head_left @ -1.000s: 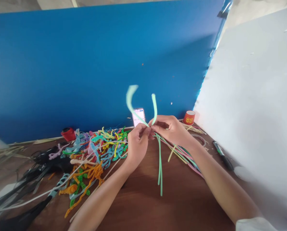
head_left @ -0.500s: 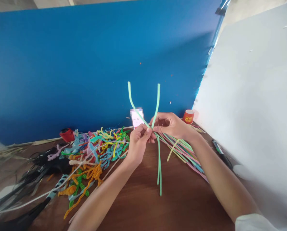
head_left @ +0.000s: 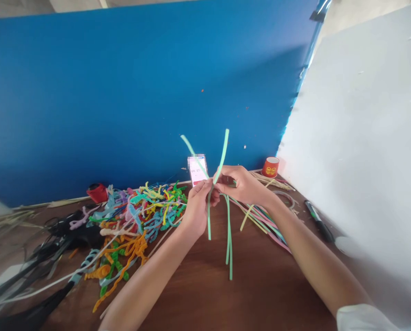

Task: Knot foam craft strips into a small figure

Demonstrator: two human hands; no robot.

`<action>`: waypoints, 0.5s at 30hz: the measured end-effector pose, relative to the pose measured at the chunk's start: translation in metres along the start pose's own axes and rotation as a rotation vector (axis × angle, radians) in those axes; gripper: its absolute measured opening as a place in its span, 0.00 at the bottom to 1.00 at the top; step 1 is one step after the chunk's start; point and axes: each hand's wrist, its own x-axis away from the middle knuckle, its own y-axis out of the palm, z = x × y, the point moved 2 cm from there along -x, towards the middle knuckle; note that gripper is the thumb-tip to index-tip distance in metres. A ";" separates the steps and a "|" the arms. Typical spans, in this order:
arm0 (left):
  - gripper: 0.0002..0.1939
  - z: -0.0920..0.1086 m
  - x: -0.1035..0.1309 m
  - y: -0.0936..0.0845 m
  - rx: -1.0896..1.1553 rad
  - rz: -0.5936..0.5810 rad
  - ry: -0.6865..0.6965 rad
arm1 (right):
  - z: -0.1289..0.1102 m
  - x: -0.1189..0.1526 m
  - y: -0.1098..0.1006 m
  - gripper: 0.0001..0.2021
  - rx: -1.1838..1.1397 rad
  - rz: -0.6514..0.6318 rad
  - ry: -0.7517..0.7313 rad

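Observation:
Several light green pipe cleaners (head_left: 228,230) cross between my two hands above the brown table. My left hand (head_left: 199,209) pinches them near the crossing, thumb on top. My right hand (head_left: 241,184) touches it from the right, its thumb and fingertips closed on the green stems. Two ends point up in a V, the left one in front of a phone (head_left: 197,169). Three ends hang down, one of them just beside my left fingers. The exact crossing point is partly hidden by my fingertips.
At the left lies a heap of bent, multicoloured pipe cleaners (head_left: 150,207), with a red object (head_left: 97,193) behind and black cables nearby. Straight pipe cleaners (head_left: 260,218) lie beneath my right forearm. Farther right are a red cup (head_left: 270,167) and a black marker (head_left: 318,220).
The two raised green ends have dropped lower, the left one leaning further left. Another green end now hangs below my left fingertips. My right hand has shifted slightly left and down.

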 end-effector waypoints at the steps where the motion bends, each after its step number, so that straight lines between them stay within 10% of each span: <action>1: 0.14 0.000 -0.001 -0.001 0.015 -0.004 -0.030 | 0.000 0.000 0.000 0.03 0.002 -0.002 -0.009; 15: 0.10 0.001 -0.009 -0.012 -0.103 -0.002 0.027 | -0.006 -0.002 0.006 0.10 0.305 -0.090 -0.143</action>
